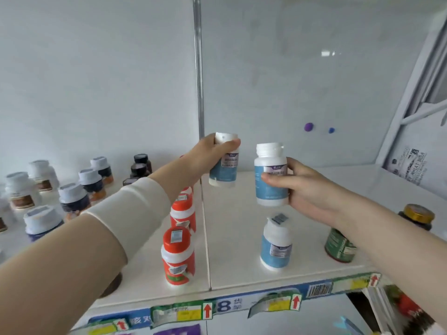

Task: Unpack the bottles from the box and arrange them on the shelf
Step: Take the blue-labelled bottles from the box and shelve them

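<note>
Nearest, along the front edge of the shelf (232,238): a price strip (225,307) with a large "8", red up-arrows, yellow tags and a barcode; smaller print too blurred to read.

Just behind, left of the shelf seam: two red-capped bottles (177,257), upright, one behind the other, labels unreadable. Right of the seam: a standing bottle (276,245), white with a blue label and a barcode sticker on its cap. Further right: a green bottle (339,245) and, near it, a dark jar with a gold lid (416,216).

Above the standing bottle, in the air: the right hand (312,187), thumb in front and fingers curled behind, gripping the right bottle (271,175) by its blue label. Upright, white cap on top, well clear of the shelf; label print too small to read.

A little further and leftward: the left hand (208,153), wrapped round the neck and cap of the left bottle (223,168), same blue label. Tilted, base off the shelf.

Beyond, far left: a cluster of white-capped bottles (75,197) and dark jars (140,165). On the back wall: a purple magnet (308,126) and a blue magnet (331,130). Far right: a carton (408,168) with "WHEAT" printed sideways.
</note>
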Available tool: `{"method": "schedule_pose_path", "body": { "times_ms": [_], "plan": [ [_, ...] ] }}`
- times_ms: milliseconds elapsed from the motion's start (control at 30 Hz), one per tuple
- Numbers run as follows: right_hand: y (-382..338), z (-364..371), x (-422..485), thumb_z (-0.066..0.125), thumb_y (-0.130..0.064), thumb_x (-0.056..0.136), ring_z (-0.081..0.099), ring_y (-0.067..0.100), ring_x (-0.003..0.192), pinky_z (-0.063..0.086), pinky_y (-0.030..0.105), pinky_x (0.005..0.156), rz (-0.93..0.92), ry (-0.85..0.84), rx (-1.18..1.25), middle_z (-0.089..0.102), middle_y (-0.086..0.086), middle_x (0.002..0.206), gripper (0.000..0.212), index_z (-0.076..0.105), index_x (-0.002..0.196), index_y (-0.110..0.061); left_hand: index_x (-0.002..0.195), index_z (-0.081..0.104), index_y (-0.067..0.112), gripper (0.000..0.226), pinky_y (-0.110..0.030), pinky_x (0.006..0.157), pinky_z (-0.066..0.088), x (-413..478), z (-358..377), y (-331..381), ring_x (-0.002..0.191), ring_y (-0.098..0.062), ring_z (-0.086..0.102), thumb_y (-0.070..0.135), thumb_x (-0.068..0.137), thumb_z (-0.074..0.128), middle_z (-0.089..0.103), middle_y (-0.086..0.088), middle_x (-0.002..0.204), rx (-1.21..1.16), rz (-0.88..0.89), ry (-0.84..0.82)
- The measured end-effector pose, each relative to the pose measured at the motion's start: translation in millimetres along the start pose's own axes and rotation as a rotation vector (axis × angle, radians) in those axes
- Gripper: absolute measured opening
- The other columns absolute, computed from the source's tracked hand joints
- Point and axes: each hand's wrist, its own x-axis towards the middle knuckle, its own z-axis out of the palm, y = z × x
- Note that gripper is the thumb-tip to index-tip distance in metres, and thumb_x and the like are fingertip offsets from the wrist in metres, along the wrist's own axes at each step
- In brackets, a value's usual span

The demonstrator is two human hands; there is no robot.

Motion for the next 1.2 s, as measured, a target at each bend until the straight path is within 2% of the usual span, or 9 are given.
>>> {"method": "schedule_pose_path", "body": {
  "times_ms": [100, 167, 267, 367, 500, 600, 933, 1067, 1200],
  "plan": [
    [11.6, -14.6, 45.3, 0.068, -0.006, 0.080, 0.062, 0.018, 0.100, 0.046, 0.034, 0.096, 0.050, 0.024, -0.166, 0.062, 0.006, 0.106, 0.048, 0.049, 0.123, -0.014, 0.116, 0.054, 0.006, 0.035, -0.024, 0.079, 0.049, 52.5, -1.5, -16.8, 0.091, -0.017, 0.061, 0.030, 0.091, 0.058, 0.063, -0.007, 0.105, 0.114, -0.032, 0.001],
    [19.0, -21.0, 73.0, 0.074, -0.010, 0.076, 0.061, 0.017, 0.105, 0.045, 0.036, 0.101, 0.075, 0.044, -0.301, 0.063, 0.004, 0.110, 0.049, 0.051, 0.119, -0.017, 0.118, 0.053, 0.011, 0.037, -0.023, 0.079, 0.050, 82.9, -1.2, -29.9, 0.091, -0.016, 0.062, 0.033, 0.089, 0.061, 0.063, -0.001, 0.100, 0.173, -0.051, -0.022],
    [31.6, -26.0, 108.7, 0.077, -0.009, 0.072, 0.062, 0.018, 0.107, 0.050, 0.036, 0.095, 0.132, 0.042, -0.385, 0.062, 0.004, 0.115, 0.054, 0.051, 0.118, -0.018, 0.117, 0.055, 0.017, 0.036, -0.025, 0.083, 0.049, 119.5, 0.2, -51.1, 0.093, -0.016, 0.061, 0.032, 0.086, 0.065, 0.062, 0.003, 0.098, 0.232, -0.098, -0.037],
    [46.4, -27.9, 137.6, 0.081, -0.009, 0.067, 0.061, 0.021, 0.105, 0.051, 0.039, 0.093, 0.164, 0.026, -0.471, 0.061, 0.003, 0.114, 0.062, 0.049, 0.120, -0.016, 0.114, 0.055, 0.020, 0.035, -0.023, 0.078, 0.050, 147.2, 1.4, -68.2, 0.089, -0.015, 0.059, 0.028, 0.083, 0.069, 0.060, 0.002, 0.097, 0.285, -0.131, -0.042],
    [59.9, -29.9, 169.5, 0.083, -0.010, 0.064, 0.060, 0.023, 0.106, 0.051, 0.043, 0.094, 0.169, 0.044, -0.523, 0.060, 0.004, 0.111, 0.070, 0.046, 0.123, -0.014, 0.120, 0.054, 0.013, 0.045, -0.037, 0.092, 0.053, 172.3, 4.0, -84.9, 0.096, -0.022, 0.060, 0.030, 0.082, 0.070, 0.058, -0.003, 0.103, 0.403, -0.171, -0.042],
    [69.0, -29.0, 189.6, 0.084, -0.013, 0.063, 0.058, 0.025, 0.110, 0.050, 0.046, 0.095, 0.157, 0.038, -0.563, 0.060, 0.006, 0.116, 0.072, 0.045, 0.123, -0.015, 0.122, 0.052, 0.010, 0.048, -0.038, 0.093, 0.052, 183.6, 7.3, -92.1, 0.095, -0.021, 0.058, 0.030, 0.082, 0.070, 0.056, -0.005, 0.105, 0.450, -0.210, -0.039],
    [84.6, -23.1, 222.3, 0.082, -0.015, 0.066, 0.055, 0.024, 0.111, 0.047, 0.036, 0.092, 0.161, 0.005, -0.675, 0.056, 0.002, 0.116, 0.071, 0.040, 0.123, -0.013, 0.109, 0.051, 0.012, 0.036, -0.033, 0.084, 0.054, 206.1, 4.7, -109.1, 0.091, -0.019, 0.056, 0.023, 0.081, 0.071, 0.055, -0.005, 0.103, 0.414, -0.244, -0.064],
    [86.7, -20.8, 221.7, 0.081, -0.017, 0.068, 0.055, 0.022, 0.109, 0.046, 0.032, 0.086, 0.154, 0.000, -0.701, 0.053, -0.001, 0.111, 0.070, 0.039, 0.124, -0.014, 0.121, 0.051, 0.008, 0.048, -0.035, 0.090, 0.054, 207.2, 3.1, -114.4, 0.095, -0.019, 0.057, 0.025, 0.082, 0.071, 0.055, -0.005, 0.108, 0.452, -0.225, -0.098],
    [88.4, -21.0, 220.5, 0.081, -0.016, 0.068, 0.054, 0.022, 0.111, 0.046, 0.033, 0.089, 0.158, 0.011, -0.697, 0.053, 0.000, 0.112, 0.071, 0.038, 0.124, -0.013, 0.124, 0.049, 0.008, 0.051, -0.034, 0.092, 0.052, 209.4, 7.6, -113.6, 0.098, -0.019, 0.056, 0.027, 0.082, 0.071, 0.057, -0.007, 0.116, 0.510, -0.210, -0.116]
  ]
}}
